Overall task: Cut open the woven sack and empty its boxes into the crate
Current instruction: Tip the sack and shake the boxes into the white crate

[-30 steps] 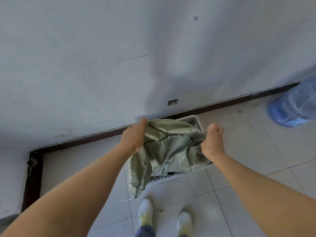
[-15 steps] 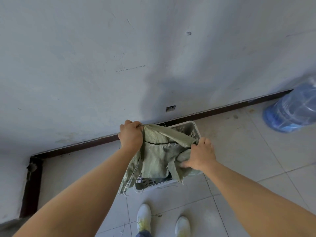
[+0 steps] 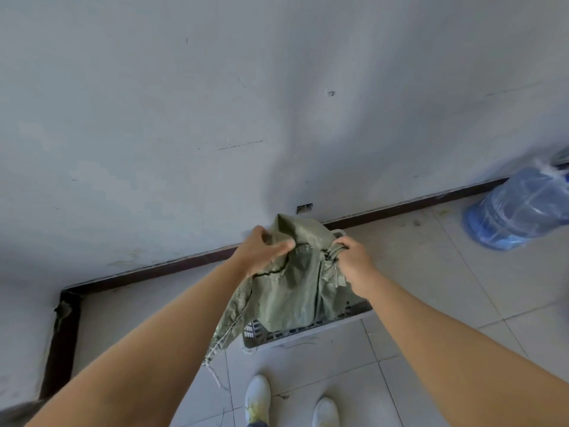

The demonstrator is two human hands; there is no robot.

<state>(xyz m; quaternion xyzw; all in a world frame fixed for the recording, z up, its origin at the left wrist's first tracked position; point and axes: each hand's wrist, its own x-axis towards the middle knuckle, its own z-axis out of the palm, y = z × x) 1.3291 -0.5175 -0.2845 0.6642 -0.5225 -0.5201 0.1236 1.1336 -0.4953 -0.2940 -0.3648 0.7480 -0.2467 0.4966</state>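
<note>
I see the sack (image 3: 289,291) olive green with a woven texture and pale frayed threads. Crate (image 3: 277,334) light grey, rows of dark slots. Wall (image 3: 184,103) pale grey-white. Skirting (image 3: 400,208) dark brown. Floor (image 3: 431,288) off-white tiles, grey grout. Bottle (image 3: 520,211) translucent blue. Shoes (image 3: 258,396) white.

Your left hand (image 3: 261,257) and right hand (image 3: 354,263) grip the top of the sack (image 3: 289,291) from either side, and it hangs between them over the crate (image 3: 292,334). The crate sits on the floor (image 3: 431,288) against the far wall (image 3: 184,118), just beyond your shoes (image 3: 258,396). A loose string (image 3: 215,374) trails from the sack's lower left corner, left of the crate. At the far right, a water bottle (image 3: 520,211) rests on the floor by the wall.
</note>
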